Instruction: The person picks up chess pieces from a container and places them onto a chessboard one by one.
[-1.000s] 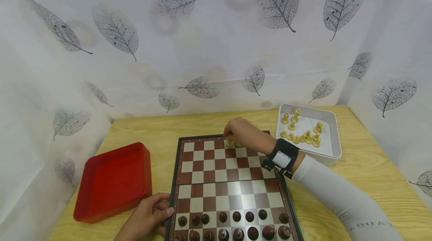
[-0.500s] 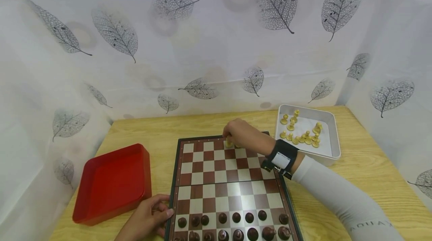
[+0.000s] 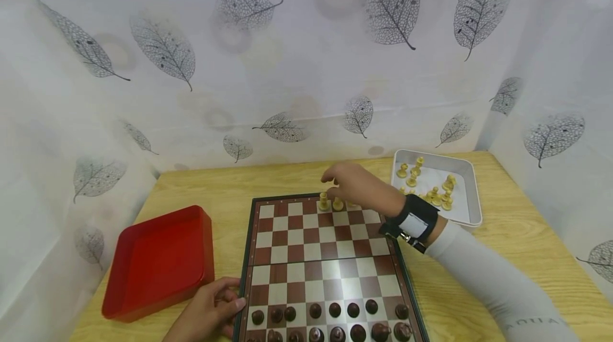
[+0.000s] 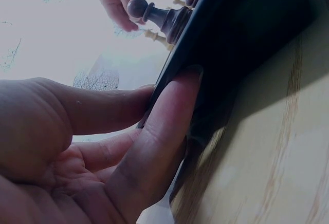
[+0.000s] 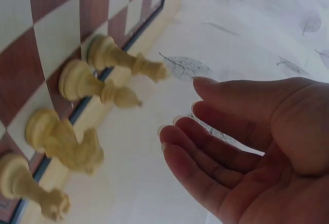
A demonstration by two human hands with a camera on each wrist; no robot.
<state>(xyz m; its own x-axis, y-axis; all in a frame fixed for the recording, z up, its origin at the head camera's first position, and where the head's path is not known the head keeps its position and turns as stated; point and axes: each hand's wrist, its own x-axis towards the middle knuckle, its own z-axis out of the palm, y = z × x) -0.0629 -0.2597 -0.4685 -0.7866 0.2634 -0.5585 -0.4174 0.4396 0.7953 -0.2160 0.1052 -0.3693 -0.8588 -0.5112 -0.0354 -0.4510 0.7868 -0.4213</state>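
Note:
A red-and-white chessboard [image 3: 306, 251] lies in front of me. My left hand [image 3: 208, 307] holds its left edge, with the thumb on top and a finger beneath in the left wrist view. Over the far row, my right hand [image 3: 361, 185] hovers with loosely bent fingers, holding nothing. Nearest it stands a pale queen [image 5: 128, 62], apart from the fingertips. Beside the queen, in the right wrist view, are a pale bishop [image 5: 97, 85], a knight [image 5: 67, 142] and a rook [image 5: 31, 188], all upright on the board. The right hand partly hides that row in the head view.
Several dark pieces, among them a pawn [image 3: 334, 309], fill the two near rows. Right of the board stands a white tray [image 3: 471, 209] with several pale pieces. A red tray [image 3: 158, 257] sits to the left. A leaf-patterned cloth [image 3: 297, 65] hangs behind the table.
My right hand has let go of the pale queen and risen slightly to the right, its fingers spreading. The queen now stands uncovered in the far row. My left hand stays at the board's edge.

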